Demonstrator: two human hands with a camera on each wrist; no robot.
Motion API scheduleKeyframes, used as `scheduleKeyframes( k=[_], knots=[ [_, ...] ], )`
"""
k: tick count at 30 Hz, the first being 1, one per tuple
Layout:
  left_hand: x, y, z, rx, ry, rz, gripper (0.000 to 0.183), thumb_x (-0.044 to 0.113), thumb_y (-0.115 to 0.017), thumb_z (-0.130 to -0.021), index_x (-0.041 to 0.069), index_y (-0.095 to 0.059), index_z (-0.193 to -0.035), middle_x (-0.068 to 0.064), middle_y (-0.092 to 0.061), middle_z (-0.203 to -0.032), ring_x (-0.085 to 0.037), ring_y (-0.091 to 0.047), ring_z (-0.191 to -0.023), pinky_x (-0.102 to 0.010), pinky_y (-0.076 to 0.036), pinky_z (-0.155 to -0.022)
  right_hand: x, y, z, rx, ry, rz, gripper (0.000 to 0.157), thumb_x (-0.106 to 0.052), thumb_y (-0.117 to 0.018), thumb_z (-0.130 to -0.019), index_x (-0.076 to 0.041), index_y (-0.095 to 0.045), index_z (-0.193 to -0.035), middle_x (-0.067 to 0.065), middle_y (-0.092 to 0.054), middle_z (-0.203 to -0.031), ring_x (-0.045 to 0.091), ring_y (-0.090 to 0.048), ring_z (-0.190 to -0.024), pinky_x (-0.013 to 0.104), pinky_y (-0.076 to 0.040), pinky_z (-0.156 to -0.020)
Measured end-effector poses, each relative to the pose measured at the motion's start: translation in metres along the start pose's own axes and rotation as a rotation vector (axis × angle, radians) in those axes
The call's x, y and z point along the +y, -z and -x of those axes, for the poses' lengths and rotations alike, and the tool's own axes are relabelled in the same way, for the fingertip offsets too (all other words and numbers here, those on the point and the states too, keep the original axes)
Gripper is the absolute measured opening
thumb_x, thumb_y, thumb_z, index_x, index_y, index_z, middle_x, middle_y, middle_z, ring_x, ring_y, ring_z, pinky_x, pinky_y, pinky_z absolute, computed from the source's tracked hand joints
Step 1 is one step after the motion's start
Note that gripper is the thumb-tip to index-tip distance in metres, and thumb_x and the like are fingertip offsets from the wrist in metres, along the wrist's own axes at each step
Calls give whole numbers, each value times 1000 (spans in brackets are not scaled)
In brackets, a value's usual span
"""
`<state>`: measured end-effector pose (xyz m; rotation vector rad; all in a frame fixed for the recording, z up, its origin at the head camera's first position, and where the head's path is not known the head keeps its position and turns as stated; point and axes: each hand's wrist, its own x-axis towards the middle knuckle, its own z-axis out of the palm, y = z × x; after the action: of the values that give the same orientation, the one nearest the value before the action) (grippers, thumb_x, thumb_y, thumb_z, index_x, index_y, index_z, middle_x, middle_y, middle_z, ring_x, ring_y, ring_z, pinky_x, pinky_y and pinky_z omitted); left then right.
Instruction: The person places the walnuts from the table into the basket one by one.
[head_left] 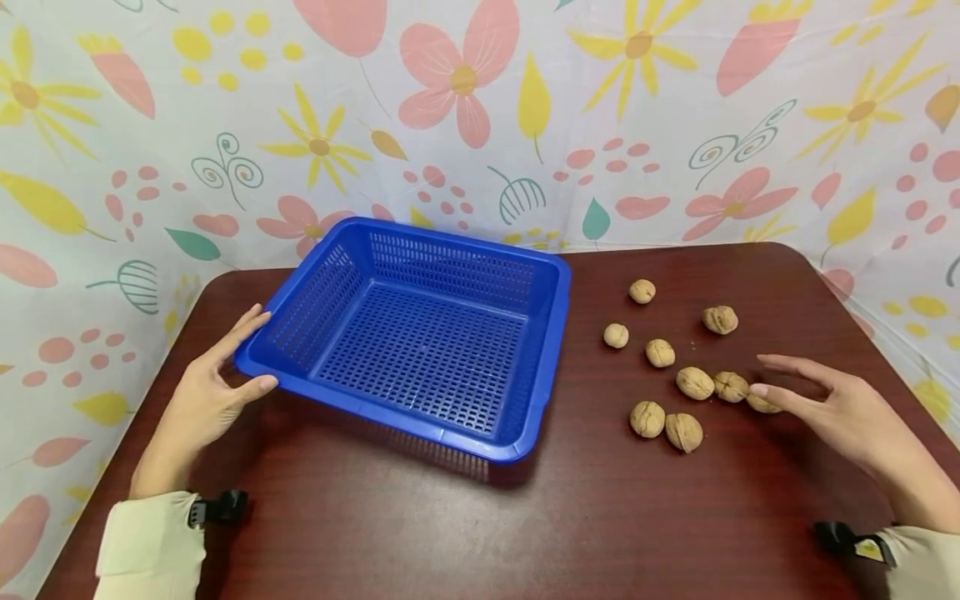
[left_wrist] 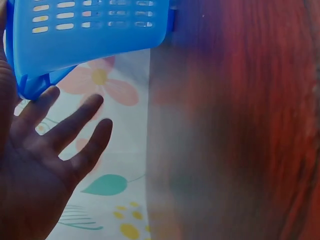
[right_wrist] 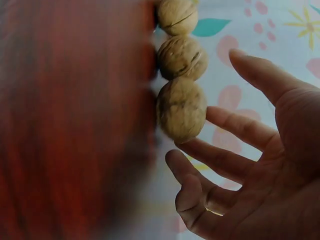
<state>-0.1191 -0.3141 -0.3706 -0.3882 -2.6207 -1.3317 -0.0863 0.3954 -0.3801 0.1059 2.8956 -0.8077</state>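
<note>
Right hand [head_left: 853, 417] by walnut [head_left: 761, 404], floral backdrop [head_left: 480, 179] behind

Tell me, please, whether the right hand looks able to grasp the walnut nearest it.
Probably yes: the right hand is very close to that walnut, and nothing visible stands between them.

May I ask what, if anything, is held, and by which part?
Left grip holds the blue basket by its rim at the near left corner; right grip holds nothing.
</note>
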Motion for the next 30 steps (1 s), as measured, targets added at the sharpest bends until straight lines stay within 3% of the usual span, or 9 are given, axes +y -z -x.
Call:
scheduleKeyframes(
  k=[3, 6, 9, 14, 18, 30],
  knots=[
    [-3, -3, 0, 5, -3, 69, 76, -6, -77, -90, 10, -48, -158, 2, -35, -171, 13, -49, -132, -4, -43, -100, 7, -1, 1, -10, -9, -31, 67, -46, -68, -101, -7, -52, -153, 30, -59, -145, 7, -60, -119, 35, -48, -85],
    [-4, -3, 0, 5, 4, 117, 75, -9, -75, -90, 8, -47, -157, 1, -33, -172, 11, -51, -131, -5, -47, -97, 11, -3, 2, 2, -2, -68, 62, -41, -75, -97, -7, -59, -146, -6, -76, -118, -24, -44, -92, 13, -39, -66],
    [-4, -2, 0, -1, 10, 152, 74, -10, -75, -90, 7, -48, -157, -1, -31, -173, 9, -47, -137, -5, -45, -98, 13, -4, 3, 14, 7, -109, 55, -37, -79, -95, -9, -63, -140, -32, -67, -102, -23, -50, -88, 10, -39, -66],
    [-4, -2, 0, -11, 17, 252, 71, -11, -73, -91, 4, -48, -156, 1, -30, -173, 4, -42, -145, -5, -43, -101, 13, -7, 2, 25, 17, -146, 48, -33, -80, -94, -15, -67, -136, -23, -74, -93, -12, -55, -84, 11, -38, -67],
    [-5, -2, 0, -20, 16, 304, 71, -12, -72, -91, 3, -48, -156, 1, -31, -173, 2, -41, -147, -5, -43, -103, 14, -9, 2, 27, 15, -156, 42, -31, -81, -94, -14, -70, -131, -31, -69, -94, -11, -51, -86, 12, -36, -68],
    [-6, -2, -1, -26, 31, 264, 71, -10, -72, -92, 6, -47, -157, 1, -29, -174, -8, -37, -154, -4, -41, -104, 18, -9, 4, 11, -17, -213, 42, -32, -78, -96, -13, -70, -132, -46, -58, -103, -28, -45, -96, 8, -38, -71]
  ],
)
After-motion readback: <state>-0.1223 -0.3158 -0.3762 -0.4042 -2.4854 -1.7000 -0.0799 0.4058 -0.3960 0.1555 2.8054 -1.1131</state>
